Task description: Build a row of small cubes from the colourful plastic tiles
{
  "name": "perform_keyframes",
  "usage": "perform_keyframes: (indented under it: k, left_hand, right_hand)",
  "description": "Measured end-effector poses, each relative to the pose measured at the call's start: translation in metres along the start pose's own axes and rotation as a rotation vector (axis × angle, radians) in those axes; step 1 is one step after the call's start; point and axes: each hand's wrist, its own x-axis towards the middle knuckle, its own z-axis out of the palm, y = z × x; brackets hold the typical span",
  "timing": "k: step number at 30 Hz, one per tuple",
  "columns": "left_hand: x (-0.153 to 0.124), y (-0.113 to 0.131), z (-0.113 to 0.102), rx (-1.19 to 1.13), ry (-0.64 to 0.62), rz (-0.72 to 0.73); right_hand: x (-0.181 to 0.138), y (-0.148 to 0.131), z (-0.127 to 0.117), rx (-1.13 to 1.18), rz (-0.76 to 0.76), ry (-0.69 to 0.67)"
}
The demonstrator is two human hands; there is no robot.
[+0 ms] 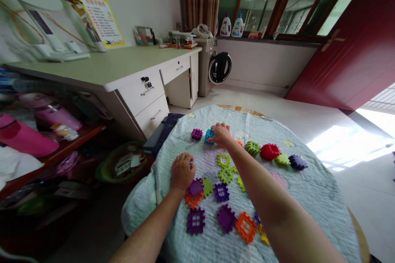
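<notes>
My right hand [221, 134] reaches to the far side of the round table, its fingers closed on a blue interlocking plastic tile [209, 135]. Just left of it is a purple stack of tiles [196, 134]. Nearer to me, my left hand [183, 171] rests on the cloth with curled fingers; what they hold, if anything, is mostly hidden. By its wrist lie a purple tile [195, 187], a green tile [208, 187] and an orange tile [194, 200]. Purple window tiles [221, 192] and an orange window tile [246, 227] lie close to me. My right forearm covers some pieces.
A pale blue cloth [296, 197] covers the table. Along its far right sit a green stack [252, 148], a red stack [270, 151] and a dark purple stack [298, 162]. A desk [132, 65] stands left, a washing machine [207, 65] with open door behind.
</notes>
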Motion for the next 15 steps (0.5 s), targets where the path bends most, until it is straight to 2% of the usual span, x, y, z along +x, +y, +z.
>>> perform_keyframes:
  k: [4,7,11,15]
  left_hand:
    - [0.0,-0.001,0.001,0.004,0.005,0.011]
    - [0.0,-0.003,0.003,0.001,0.023,0.027]
    - [0.0,-0.005,0.004,-0.016,0.044,0.051]
    - [0.002,-0.008,0.005,-0.017,0.057,0.095]
  right_hand:
    - [-0.013,0.003,-0.008,0.06,0.016,0.075]
    - [-0.044,0.027,-0.014,0.225,0.027,0.225]
    - [-0.123,0.085,-0.004,0.414,0.092,0.384]
    - [-0.217,0.129,0.024,0.591,0.339,0.438]
